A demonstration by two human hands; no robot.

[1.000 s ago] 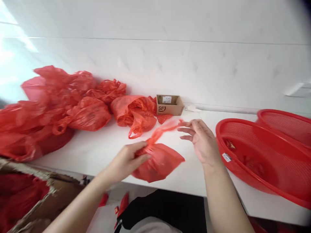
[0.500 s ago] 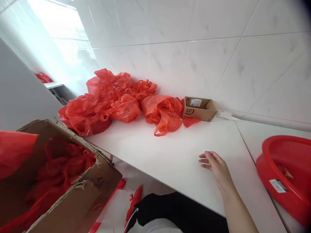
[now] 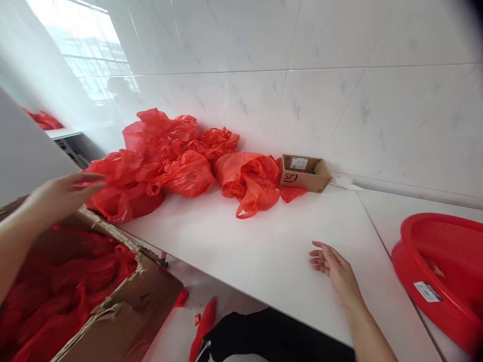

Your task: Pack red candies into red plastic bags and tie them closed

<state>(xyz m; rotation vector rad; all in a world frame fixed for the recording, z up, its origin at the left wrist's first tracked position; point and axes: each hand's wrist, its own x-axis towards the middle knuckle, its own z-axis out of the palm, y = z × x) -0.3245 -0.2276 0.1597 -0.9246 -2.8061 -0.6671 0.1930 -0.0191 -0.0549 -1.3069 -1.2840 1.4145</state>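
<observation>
**While the left hand (image 3: 60, 197) hovers by a carton (image 3: 154, 291) of red bags (image 3: 98, 274), the right hand (image 3: 335, 269) sits loosely at a white table (image 3: 226, 241)**

Seen from the wearer's head, the carton fills the lower left corner, its top open and its rim ragged and torn. Inside, crumpled red plastic bags lie heaped together; what they contain cannot be told. The left hand is bare and holds nothing, its fingers stretched out to the right, thumb apart, above the carton's far end. From this angle its fingertips overlap a heap (image 3: 188, 173) of more red bags on the table; whether they touch cannot be told.

The heap runs along the table's back, near a tiled wall (image 3: 264, 100). Several of its bags bulge, contents hidden. At its right end, one bag (image 3: 249, 176) slumps with a handle loop trailing forward.

Just beside that bag stands a small brown box (image 3: 305, 173), open at the top, marked "SF" on the front, with a white label (image 3: 299, 163) on its inner back wall. A white scrap (image 3: 345, 183) lies to its right.

The right hand, also holding nothing, is half curled, fingers slightly parted, over the table's near part.

At the far right is a red basket (image 3: 418, 261) with ribbed walls and a white sticker (image 3: 427, 291) outside. Small red and gold items (image 3: 435, 269) show inside, too blurred to identify.
</observation>
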